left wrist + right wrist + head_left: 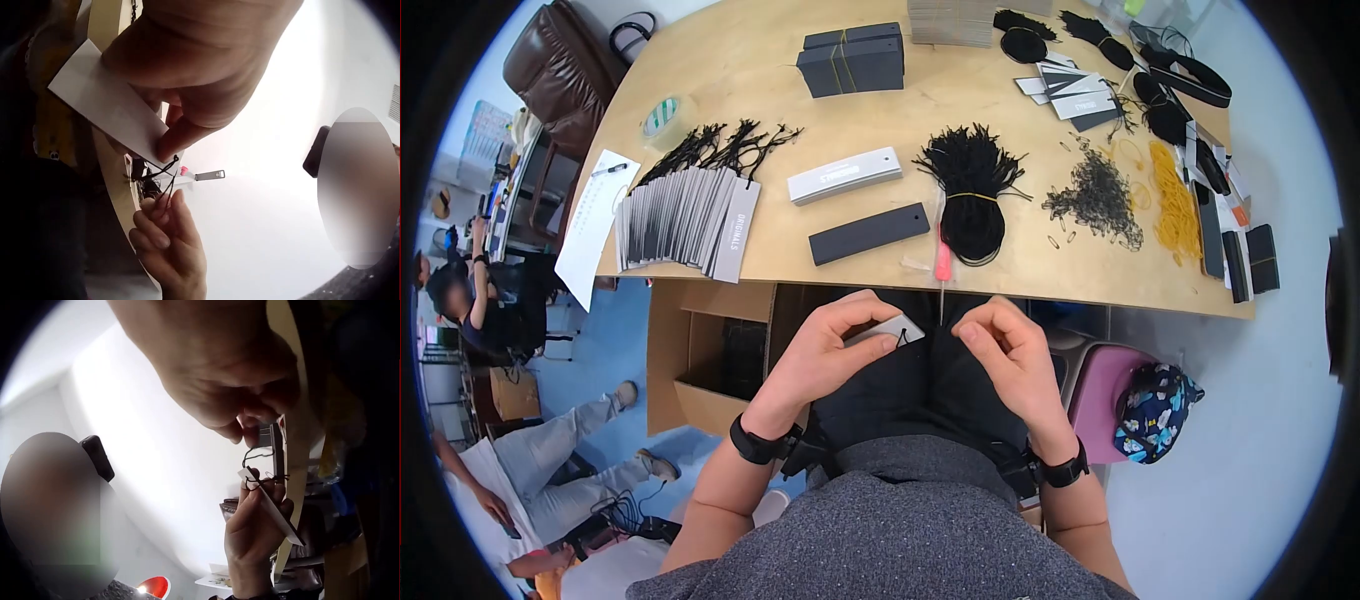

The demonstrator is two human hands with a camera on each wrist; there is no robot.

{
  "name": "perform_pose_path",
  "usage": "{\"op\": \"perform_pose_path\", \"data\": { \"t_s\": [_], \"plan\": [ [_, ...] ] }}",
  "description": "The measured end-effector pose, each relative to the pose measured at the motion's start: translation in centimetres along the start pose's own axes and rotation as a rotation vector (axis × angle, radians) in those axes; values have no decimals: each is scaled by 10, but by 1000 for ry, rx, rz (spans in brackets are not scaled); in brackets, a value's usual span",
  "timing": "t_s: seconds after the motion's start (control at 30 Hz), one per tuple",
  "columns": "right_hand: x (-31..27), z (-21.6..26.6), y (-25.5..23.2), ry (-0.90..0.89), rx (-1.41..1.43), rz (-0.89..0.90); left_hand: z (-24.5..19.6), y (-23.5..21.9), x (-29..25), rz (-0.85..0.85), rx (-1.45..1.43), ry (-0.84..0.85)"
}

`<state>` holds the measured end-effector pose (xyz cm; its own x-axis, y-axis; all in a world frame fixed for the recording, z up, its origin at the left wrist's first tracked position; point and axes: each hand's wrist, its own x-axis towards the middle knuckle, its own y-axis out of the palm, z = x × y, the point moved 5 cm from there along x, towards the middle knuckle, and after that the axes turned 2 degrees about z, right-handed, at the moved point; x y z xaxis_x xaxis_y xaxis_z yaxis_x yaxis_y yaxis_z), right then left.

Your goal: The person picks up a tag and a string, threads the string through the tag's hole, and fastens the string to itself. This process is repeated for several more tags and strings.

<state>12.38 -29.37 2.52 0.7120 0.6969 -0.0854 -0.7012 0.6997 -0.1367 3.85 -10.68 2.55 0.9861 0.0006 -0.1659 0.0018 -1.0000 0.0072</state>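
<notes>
My left hand [815, 350] pinches a pale hang tag [106, 103] between thumb and fingers, in front of the table edge and above the lap. A thin black string [170, 182] passes through the tag's end and forms a loop. In the left wrist view, the loop runs to the fingertips of my right hand [1010, 355], which pinch it with thumb and forefinger. The right wrist view shows the string [244, 457] spanning the short gap from the tag to these fingers. On the table just beyond the hands lies a tool with a pink handle [943, 262], its thin metal shaft overhanging the edge.
Strung tags [675, 225] lie fanned at the left. A white tag stack [845, 177], a dark stack [870, 235] and a banded bundle of black strings [973, 228] occupy the middle. Small pins [1095, 195] and yellow rubber bands [1172, 195] are at right. A cardboard box [710, 405] stands below.
</notes>
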Motion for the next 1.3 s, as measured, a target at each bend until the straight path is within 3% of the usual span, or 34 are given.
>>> {"op": "perform_pose_path", "data": {
  "t_s": [0.1, 0.17, 0.4, 0.5, 0.57, 0.6, 0.67, 0.7, 0.77, 0.8, 0.9, 0.93, 1.0, 1.13, 1.2, 1.23, 1.3],
  "plan": [
    [1, 5, -2, -82, 109, -101, -2, 0, 0, -1, 57, 3],
    [3, 11, 3, -63, 34, -2, -3, 0, -1, -8, 67, 6],
    [7, 2, 6, -55, 19, 51, -6, -3, -5, 30, 70, 3],
    [7, -5, 11, 5, 1, 200, -8, -2, -6, 46, 30, 10],
    [6, -10, 10, 186, 272, 117, -12, -3, -6, 55, 130, 38],
    [4, -9, 9, 185, 272, 119, -12, -3, -6, 53, 130, 37],
    [-1, -11, 15, 323, 875, 221, -14, -3, -6, 63, 248, 83],
    [-2, -11, 14, 324, 876, 221, -13, -3, -6, 63, 248, 82],
    [-9, -8, 22, 407, 809, 480, -12, -3, -6, 21, 229, 50],
    [-9, -9, 23, 406, 808, 479, -10, -3, -5, 22, 229, 51],
    [-6, -14, 22, 471, 349, 286, -7, -4, -6, -30, 103, 21],
    [-7, -16, 27, 470, 349, 287, -8, -4, -6, -55, 134, 37],
    [-2, -6, 22, 80, -89, 71, -11, -2, -6, -80, 166, 51],
    [-1, -9, 28, 140, -3, 94, -15, 0, -6, -147, 232, 92],
    [-5, -26, 33, 552, 280, 210, -15, -2, -7, -175, 218, 104],
    [-6, -25, 34, 553, 279, 213, -14, -3, -7, -168, 225, 102],
    [-3, -17, 31, 360, 35, 104, -13, -2, -8, -160, 232, 99]
  ]
}}
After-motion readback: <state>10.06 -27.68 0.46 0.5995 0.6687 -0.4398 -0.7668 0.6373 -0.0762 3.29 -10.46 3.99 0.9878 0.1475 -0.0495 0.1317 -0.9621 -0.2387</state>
